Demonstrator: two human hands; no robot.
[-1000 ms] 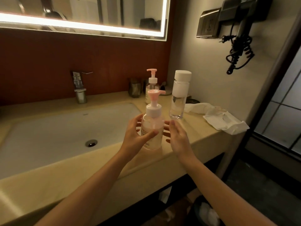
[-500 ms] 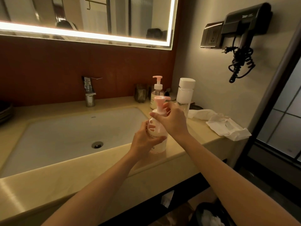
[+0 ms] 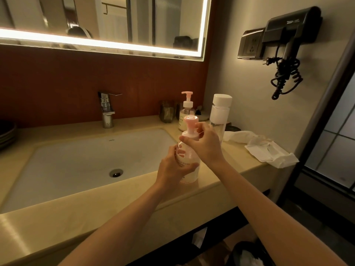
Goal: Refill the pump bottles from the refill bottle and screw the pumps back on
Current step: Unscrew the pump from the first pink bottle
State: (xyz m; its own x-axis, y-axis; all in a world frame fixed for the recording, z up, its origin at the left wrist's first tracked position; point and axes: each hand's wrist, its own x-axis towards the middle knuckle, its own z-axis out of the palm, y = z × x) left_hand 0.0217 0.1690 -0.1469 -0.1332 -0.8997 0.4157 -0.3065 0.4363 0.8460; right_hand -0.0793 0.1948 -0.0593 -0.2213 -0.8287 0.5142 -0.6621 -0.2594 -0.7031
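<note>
Near pump bottle point(image 3: 192, 175) label reads "CLOUDS", rest hidden behind the left hand point(image 3: 172, 167); bottle stands on the surface point(image 3: 115, 198) at the front right corner of the sink point(image 3: 76, 160); translucent, fill level can't tell; left hand wrapped round its body; right hand point(image 3: 205, 146) clamped on the white collar under the pink pump head point(image 3: 190, 120); second pump bottle point(image 3: 185, 114) behind, label too small to read; refill bottle point(image 3: 220, 114) beside it, white cap on, lower part clear; vs 0.5 s ago: nozzle pointed right, now turned toward camera; grips unchanged.
</note>
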